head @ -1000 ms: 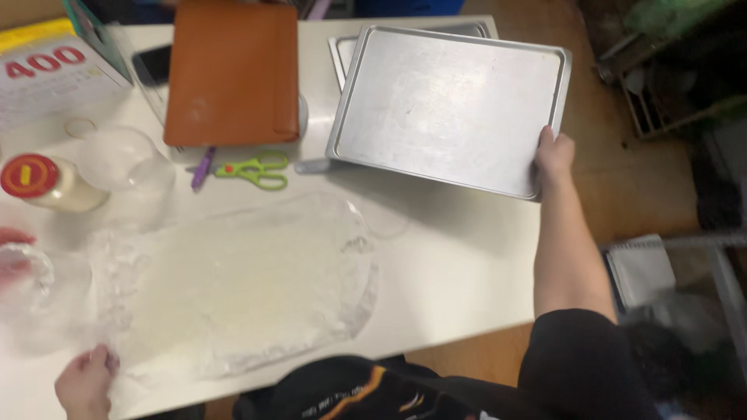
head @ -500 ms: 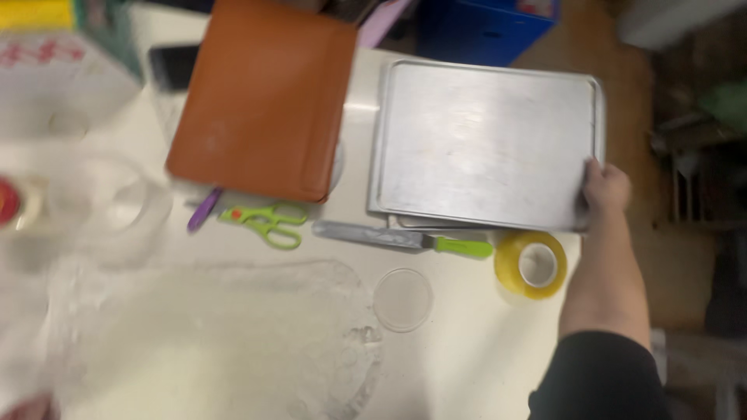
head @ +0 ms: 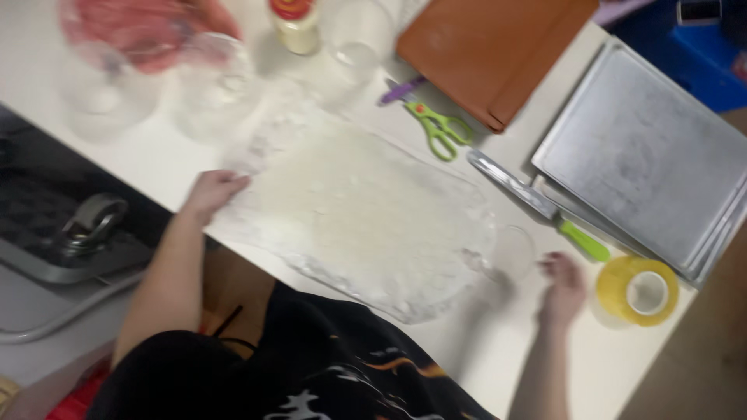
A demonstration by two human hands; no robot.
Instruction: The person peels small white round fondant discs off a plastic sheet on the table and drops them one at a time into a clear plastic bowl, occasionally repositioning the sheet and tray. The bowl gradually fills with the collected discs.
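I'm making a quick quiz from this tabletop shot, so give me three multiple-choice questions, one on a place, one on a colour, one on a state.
1. Where does the left hand rest?
A. on the edge of the clear glass platter
B. on the scissors
C. on the tape roll

2. What colour are the scissors' handles?
A. red
B. green
C. black

3. How are the metal trays placed?
A. leaning upright
B. hanging
C. stacked flat on the table

Answers: 1 A, its fingers touch the platter's edge; 2 B, the loops are bright green; 3 C, tray rims show layered under the top one.
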